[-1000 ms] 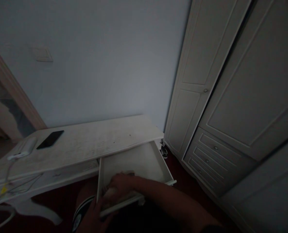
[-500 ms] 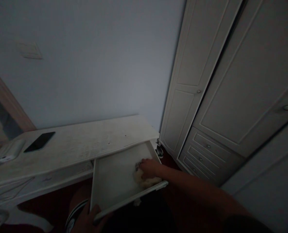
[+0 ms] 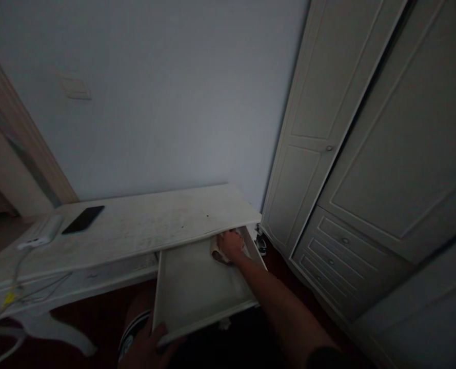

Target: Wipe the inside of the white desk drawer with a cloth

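A white drawer (image 3: pixel 197 292) is pulled out from the white table (image 3: pixel 166 215). Inside it, at the back right, my right hand (image 3: pixel 231 245) presses a crumpled beige cloth (image 3: pixel 217 251) against the drawer bottom, its fingers closed over the cloth. My left hand (image 3: pixel 151 346) grips the front left corner of the drawer, thumb over the rim and the other fingers dark and partly hidden below.
A dark phone (image 3: pixel 83 219) and a white power strip (image 3: pixel 43 231) with a cable lie at the table's left. White wardrobes (image 3: pixel 308 154) stand on the right, with shoes (image 3: pixel 261 244) on the floor between. A wall switch (image 3: pixel 76 87) is above.
My right hand has moved the cloth from the front right of the drawer to its back right. The left hand stays on the drawer's corner. The view has shifted slightly.
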`<action>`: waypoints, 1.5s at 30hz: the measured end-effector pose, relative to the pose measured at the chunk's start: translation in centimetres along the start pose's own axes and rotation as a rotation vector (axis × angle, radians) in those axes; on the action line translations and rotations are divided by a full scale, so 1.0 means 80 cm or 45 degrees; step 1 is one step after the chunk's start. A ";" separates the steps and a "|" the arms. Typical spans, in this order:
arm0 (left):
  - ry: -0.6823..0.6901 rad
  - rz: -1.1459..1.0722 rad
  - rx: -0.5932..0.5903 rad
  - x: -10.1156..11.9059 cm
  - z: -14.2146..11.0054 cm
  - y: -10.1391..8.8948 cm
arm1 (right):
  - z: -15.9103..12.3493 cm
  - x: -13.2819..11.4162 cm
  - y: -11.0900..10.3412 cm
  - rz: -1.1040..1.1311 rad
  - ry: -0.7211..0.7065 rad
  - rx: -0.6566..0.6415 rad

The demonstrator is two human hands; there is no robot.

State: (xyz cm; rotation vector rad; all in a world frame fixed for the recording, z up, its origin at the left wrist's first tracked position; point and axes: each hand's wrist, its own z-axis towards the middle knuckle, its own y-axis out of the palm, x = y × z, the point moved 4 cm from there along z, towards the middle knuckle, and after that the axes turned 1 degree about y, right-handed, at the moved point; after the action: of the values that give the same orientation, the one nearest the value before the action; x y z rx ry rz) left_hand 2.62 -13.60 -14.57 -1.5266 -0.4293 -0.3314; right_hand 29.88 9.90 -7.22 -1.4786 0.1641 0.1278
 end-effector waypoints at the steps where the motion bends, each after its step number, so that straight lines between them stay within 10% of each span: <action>1: -0.009 0.022 -0.008 0.002 0.000 0.001 | -0.002 -0.009 0.003 0.020 0.020 0.022; 7: 0.001 0.077 0.002 0.006 -0.004 0.001 | -0.041 -0.085 0.031 0.230 -0.184 0.100; 13: -0.034 -0.065 0.035 -0.003 0.000 0.008 | -0.076 -0.184 0.059 0.584 -0.464 -0.187; 21: -0.125 -0.526 0.125 -0.021 -0.006 0.000 | -0.141 -0.148 0.064 0.883 -0.567 -0.562; 26: -0.047 -0.629 0.398 0.005 -0.004 -0.038 | -0.170 -0.182 0.027 1.077 -0.414 -0.178; 31: -0.339 -0.881 0.757 0.009 -0.005 -0.097 | -0.187 -0.228 -0.037 1.316 -0.927 -0.202; 37: -0.553 -0.728 0.796 -0.053 0.003 -0.132 | -0.179 -0.120 -0.041 1.191 -0.846 -0.155; 41: -0.264 -0.927 0.352 -0.063 0.054 -0.084 | -0.199 -0.007 -0.028 0.608 -0.902 -0.156; 45: -0.426 -1.104 0.307 -0.058 0.107 -0.037 | -0.225 0.050 -0.003 0.195 -0.971 -0.368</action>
State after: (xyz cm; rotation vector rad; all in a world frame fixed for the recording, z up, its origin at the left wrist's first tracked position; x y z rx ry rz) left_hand -3.39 -5.40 -14.20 -1.0884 -1.3525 -0.6656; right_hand 33.24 -8.11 -9.26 -1.6023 -0.3746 0.8513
